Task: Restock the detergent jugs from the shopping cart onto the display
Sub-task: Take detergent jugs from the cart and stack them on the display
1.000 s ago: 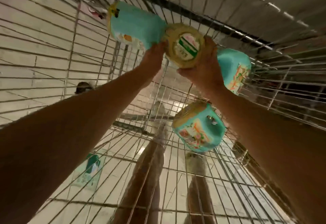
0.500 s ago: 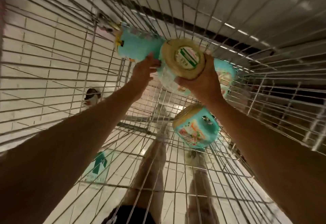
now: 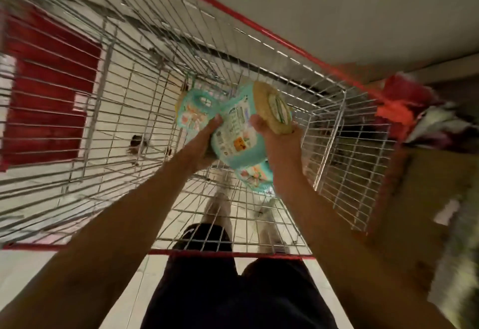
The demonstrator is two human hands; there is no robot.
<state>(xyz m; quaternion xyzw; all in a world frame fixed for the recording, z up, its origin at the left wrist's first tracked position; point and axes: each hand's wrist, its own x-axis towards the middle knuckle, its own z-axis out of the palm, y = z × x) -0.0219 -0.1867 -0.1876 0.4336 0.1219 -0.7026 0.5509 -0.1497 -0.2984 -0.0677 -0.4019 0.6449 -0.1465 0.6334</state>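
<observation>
Jug (image 3: 234, 135) clasped between both grips, left hand (image 3: 204, 140) round its side, right hand (image 3: 276, 138) beneath its tan lid (image 3: 272, 108)

Turquoise jug (image 3: 238, 144) with tan cap (image 3: 272, 108), silver wire cart (image 3: 101, 74) with red rim (image 3: 233, 253).

The shopping cart (image 3: 259, 28) is open at the top, so the free way in and out runs over its near red rim (image 3: 228, 253). Wire walls close the left, far and right sides. Inside, the left part of the wire floor (image 3: 145, 111) lies bare. The middle is crowded: the held jug (image 3: 238, 137), gripped by the left hand (image 3: 204, 142) and right hand (image 3: 274, 137), sits just beside a second jug (image 3: 193, 111) to its far left and overlaps a third jug (image 3: 255, 175) to its near right. A cardboard box (image 3: 414, 199) stands close outside the right wall.
</observation>
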